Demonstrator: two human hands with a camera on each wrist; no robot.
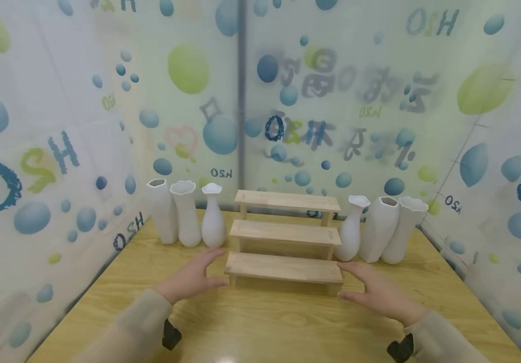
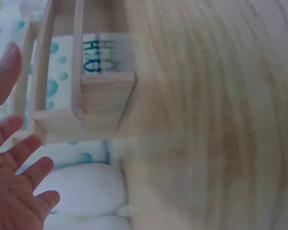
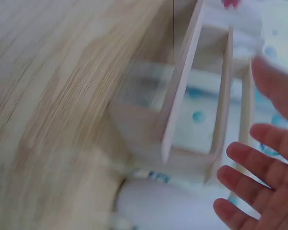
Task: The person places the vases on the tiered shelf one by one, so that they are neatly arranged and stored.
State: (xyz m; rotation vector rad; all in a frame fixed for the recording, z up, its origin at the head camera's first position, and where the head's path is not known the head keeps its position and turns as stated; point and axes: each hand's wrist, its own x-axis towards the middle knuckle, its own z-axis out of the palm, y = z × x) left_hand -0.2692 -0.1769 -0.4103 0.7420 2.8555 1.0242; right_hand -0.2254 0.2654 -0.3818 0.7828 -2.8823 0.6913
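A three-step wooden stand (image 1: pixel 285 232) occupies the middle of the table. My left hand (image 1: pixel 192 276) is beside the left end of its lowest step, thumb and fingers spread apart. At the opposite end, my right hand (image 1: pixel 378 291) has its thumb and fingers spread likewise. In the left wrist view the left hand (image 2: pixel 17 179) has nothing in it, and the stand (image 2: pixel 103 98) is just past its fingers. The right wrist view shows an equally empty right hand (image 3: pixel 266 177) near the stand (image 3: pixel 182 110). Whether any fingertip touches the wood, I cannot tell.
On the left stand three white vases: an angular one (image 1: pixel 162 214), a wavy-rimmed one (image 1: pixel 186 217) and a slim-necked one (image 1: pixel 213 219). Three similar ones stand right: slim-necked (image 1: pixel 350 234), angular (image 1: pixel 378 232), wavy-rimmed (image 1: pixel 403 232). Printed curtains (image 1: pixel 187 121) enclose the wooden table (image 1: pixel 278 322).
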